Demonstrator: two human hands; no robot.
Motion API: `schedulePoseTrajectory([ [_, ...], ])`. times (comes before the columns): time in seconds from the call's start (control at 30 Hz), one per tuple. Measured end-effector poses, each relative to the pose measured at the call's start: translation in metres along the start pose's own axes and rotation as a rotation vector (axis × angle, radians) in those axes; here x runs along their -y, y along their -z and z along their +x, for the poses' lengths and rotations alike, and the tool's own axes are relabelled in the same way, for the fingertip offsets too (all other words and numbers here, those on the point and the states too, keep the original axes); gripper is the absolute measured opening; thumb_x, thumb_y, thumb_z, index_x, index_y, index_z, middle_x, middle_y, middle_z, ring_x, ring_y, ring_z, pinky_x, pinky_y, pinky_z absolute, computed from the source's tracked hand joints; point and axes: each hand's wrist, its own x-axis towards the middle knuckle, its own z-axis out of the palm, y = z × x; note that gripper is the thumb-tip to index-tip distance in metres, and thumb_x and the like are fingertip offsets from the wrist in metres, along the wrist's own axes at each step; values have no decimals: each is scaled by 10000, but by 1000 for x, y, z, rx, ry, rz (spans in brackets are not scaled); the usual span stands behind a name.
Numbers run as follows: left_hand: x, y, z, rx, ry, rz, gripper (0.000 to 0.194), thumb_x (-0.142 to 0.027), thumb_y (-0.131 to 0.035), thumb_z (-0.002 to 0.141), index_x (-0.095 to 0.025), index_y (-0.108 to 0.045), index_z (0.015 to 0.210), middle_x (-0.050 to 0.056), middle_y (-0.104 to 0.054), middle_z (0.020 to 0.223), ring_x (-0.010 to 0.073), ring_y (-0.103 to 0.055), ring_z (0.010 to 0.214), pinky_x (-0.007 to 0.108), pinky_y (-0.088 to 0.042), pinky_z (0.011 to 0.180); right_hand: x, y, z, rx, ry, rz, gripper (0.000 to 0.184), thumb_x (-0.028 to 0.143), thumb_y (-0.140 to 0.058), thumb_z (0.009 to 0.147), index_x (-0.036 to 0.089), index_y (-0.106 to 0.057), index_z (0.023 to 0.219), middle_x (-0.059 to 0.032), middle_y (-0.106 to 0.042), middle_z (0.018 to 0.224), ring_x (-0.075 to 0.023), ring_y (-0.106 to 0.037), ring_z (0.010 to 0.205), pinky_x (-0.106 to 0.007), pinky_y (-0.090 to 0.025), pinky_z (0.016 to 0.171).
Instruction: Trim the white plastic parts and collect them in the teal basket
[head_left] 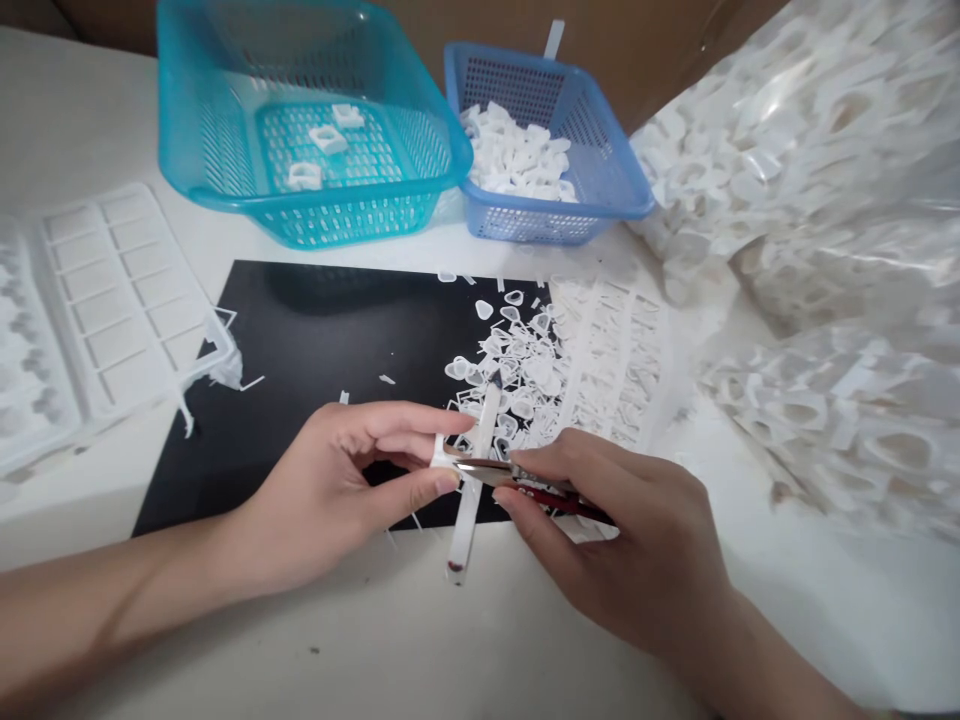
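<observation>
Between the thumb and fingers of my left hand is a small white plastic part. My right hand grips thread snips with dark red handles, their blades pointing left and meeting the part's right side; whether they touch it I cannot tell. Beneath the blades lies a white stick-like tool with a dark pointed tip, reaching over the front edge of a black mat. Loose white plastic scraps, some ring-shaped, are heaped on the mat's right side.
A teal basket holds several white parts; a blue basket beside it holds a white pile. White plastic trays stand at left. Large clear bags of white parts bulge at right. Another white tray borders the scraps.
</observation>
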Motion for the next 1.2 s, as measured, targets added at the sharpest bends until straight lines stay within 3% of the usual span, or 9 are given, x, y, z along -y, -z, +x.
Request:
schedulePoseTrajectory([
  [0.53,1,0,1,5,4,28,287,-211,-731,803,-267,-726,1084,6,-794,855,145,-723,685,172,-562,585,3,-3,-4,-31,56,-96,51,166,-619,845,195,-591,877,35,-601,608,-92,-501,463,-260,-326,439],
  [0.77,1,1,0,18,-16,32,281,-212,-721,815,-295,-719,1084,-21,-784,847,116,-705,696,154,-554,627,2,-1,-2,-48,33,-72,115,192,-652,824,198,-597,925,30,-621,647,-90,-530,505,-238,-372,465],
  [0.87,1,0,0,5,-26,38,254,-209,-711,823,-280,-721,1067,-11,-772,830,118,-697,703,161,-547,632,2,6,0,-141,-80,26,140,208,-666,817,212,-581,928,40,-609,665,-72,-502,502,-204,-375,462],
  [0.97,1,0,0,-11,-43,52,250,-215,-714,821,-272,-720,1064,1,-763,820,122,-685,700,172,-540,637,1,12,5,-189,-245,151,71,212,-604,849,218,-537,872,67,-497,586,-67,-396,450,-190,-321,409],
  [1.13,1,0,0,-4,-59,34,262,-238,-712,825,-259,-699,1085,11,-758,831,130,-675,697,199,-548,658,9,1,12,15,-523,474,267,252,-732,700,213,-470,726,106,-398,517,-52,-320,432,-161,-285,387],
  [1.2,1,0,1,28,-49,13,267,-252,-700,837,-240,-674,1102,22,-752,833,142,-678,714,221,-553,678,13,-7,14,84,-612,605,213,245,-723,687,201,-522,739,95,-447,527,-54,-351,444,-161,-312,406],
])
